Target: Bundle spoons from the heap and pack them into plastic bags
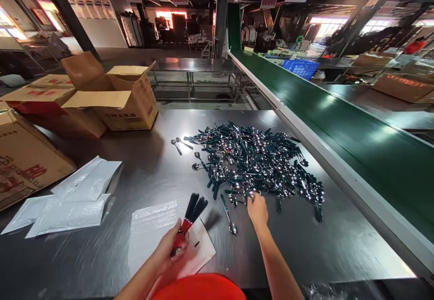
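Note:
My left hand (176, 242) is closed around a bunch of spoons (194, 208), their dark handles fanned upward and the metal near my fingers showing red. Below it lie white bubble mailers (149, 232). At the near edge of a big heap of dark-handled metal spoons (251, 155), my right hand (258, 210) has its fingers curled on a spoon, mostly hidden by the fingertips and the heap. One loose spoon (228, 216) lies between my hands. Several more stray spoons (200, 166) lie at the heap's left side.
Stuffed white bubble mailers (77, 200) lie at the left of the metal table (149, 173). Cardboard boxes (125, 105) stand behind them, one with open flaps. A green conveyor belt (339, 114) runs along the right. Something round and red (200, 288) is at the near edge.

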The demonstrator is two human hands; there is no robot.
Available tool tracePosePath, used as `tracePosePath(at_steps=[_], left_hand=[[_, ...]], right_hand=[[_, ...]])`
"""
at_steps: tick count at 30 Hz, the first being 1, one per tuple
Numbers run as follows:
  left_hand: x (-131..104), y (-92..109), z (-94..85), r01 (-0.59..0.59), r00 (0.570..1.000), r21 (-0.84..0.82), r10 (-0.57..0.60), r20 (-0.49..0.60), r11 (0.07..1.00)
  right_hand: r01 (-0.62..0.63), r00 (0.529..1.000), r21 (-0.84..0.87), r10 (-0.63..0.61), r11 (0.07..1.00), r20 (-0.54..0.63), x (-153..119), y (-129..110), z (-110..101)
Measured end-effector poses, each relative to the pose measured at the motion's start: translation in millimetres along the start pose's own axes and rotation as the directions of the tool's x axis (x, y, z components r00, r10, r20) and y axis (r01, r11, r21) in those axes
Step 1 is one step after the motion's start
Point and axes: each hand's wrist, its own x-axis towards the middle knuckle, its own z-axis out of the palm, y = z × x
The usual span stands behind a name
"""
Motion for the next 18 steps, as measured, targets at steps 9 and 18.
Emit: tracePosePath(at_steps=[9,18], left_hand=[[-2,-7,-39.1,0.012,0.998,-0.326,-0.029,-0.047,0.945],[0,1,-13.1,0.033,0.997,-0.265,-0.051,-0.059,0.964]], right_hand=[[-0.138,0.99,-0.321,0.122,0.937,-0.071,21,62,7],[-0.26,0.965,-0.217,0.251,0.941,-0.071,27,80,24]])
